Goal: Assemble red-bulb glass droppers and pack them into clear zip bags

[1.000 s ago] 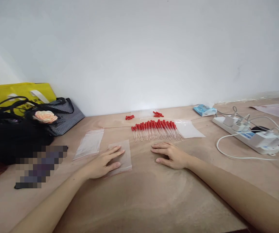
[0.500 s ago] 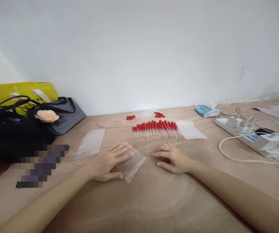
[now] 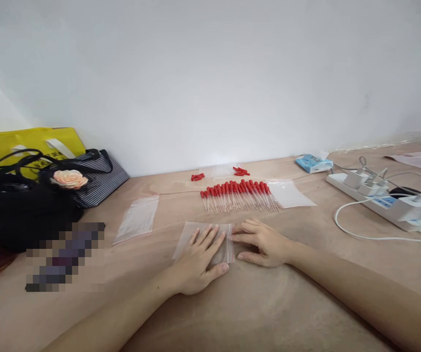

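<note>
A clear plastic zip bag [image 3: 183,239] lies flat on the table with its zip edge toward the right. My left hand [image 3: 200,264] rests palm down on top of it, fingers spread, covering much of its middle. At the zip edge, my right hand [image 3: 265,244] lies with fingers slightly bent and thumb apart; its fingertips are at or touching the edge. Just beyond both hands is a row of droppers [image 3: 234,191] with red rubber bulbs and thin clear tubes, tips pointing toward me.
Zip bags [image 3: 137,217] lie left; a white plastic sheet or bag [image 3: 293,194] lies right. Loose red bulbs [image 3: 241,171] and a clear bag of tubes [image 3: 222,171] sit behind. A tissue pack [image 3: 313,164], power strip [image 3: 382,203], striped bag [image 3: 98,178] and black bag [image 3: 23,205] stand around.
My left hand has moved right with the zip bag, which has turned so its zip edge meets my right fingertips. My right hand has hardly moved.
</note>
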